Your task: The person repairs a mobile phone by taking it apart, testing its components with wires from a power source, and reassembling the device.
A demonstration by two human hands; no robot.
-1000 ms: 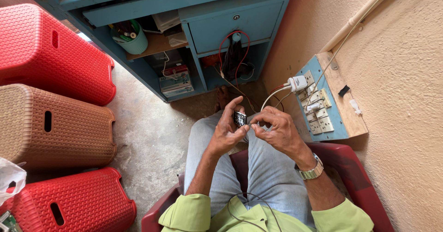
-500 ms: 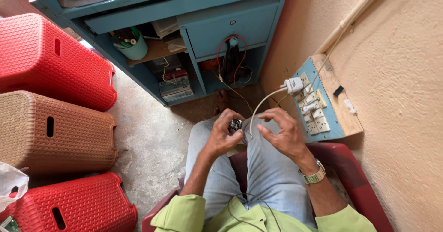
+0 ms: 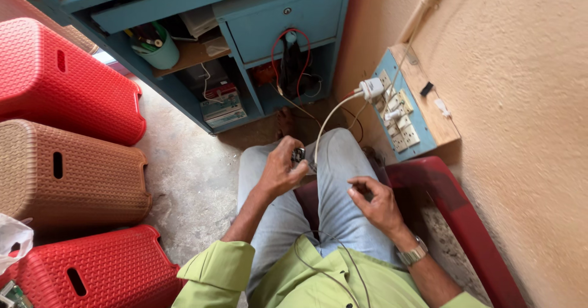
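Your left hand (image 3: 280, 172) now holds the small dark gadget (image 3: 298, 155) alone, fingers curled shut around it over your left knee, with the white cable (image 3: 327, 124) running from it up to the white charger (image 3: 371, 88) on the blue socket board (image 3: 416, 113) at the right. Your right hand (image 3: 375, 202), which shared the grip a moment ago, has let go and dropped to your right thigh, fingers loosely bent and pinching nothing I can make out, so the work rests with the left.

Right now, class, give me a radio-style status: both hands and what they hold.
Left hand shut on small dark device, white cable running to wall charger. Right hand off device, resting on thigh, fingers curled. Nothing in the way.
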